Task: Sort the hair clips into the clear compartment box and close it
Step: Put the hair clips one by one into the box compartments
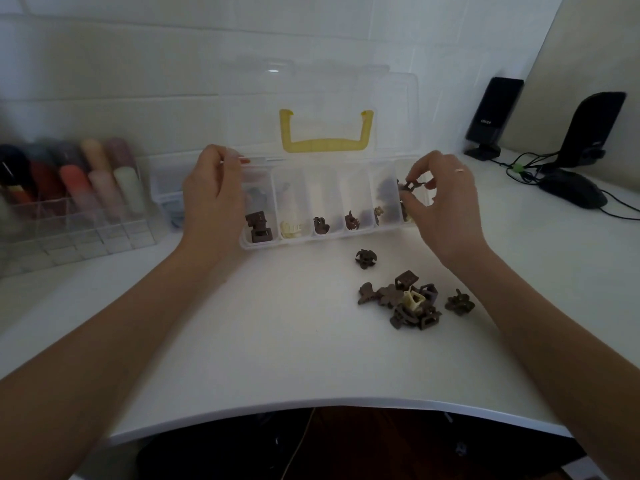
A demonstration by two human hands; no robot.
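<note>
Hair clip (409,185) half-hidden by right hand (441,199) fingers (412,202), rightmost compartment obscured

We see the clear compartment box (325,233) standing open on the white desk, its lid (311,109) with a yellow handle (325,144) raised behind, brown and cream clips lying in its compartments, and a loose pile of hair clips (408,303) just in front.

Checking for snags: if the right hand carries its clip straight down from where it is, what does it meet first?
Probably the rightmost compartment of the clear box, beneath the right hand holding a brown clip; depth is uncertain.
</note>
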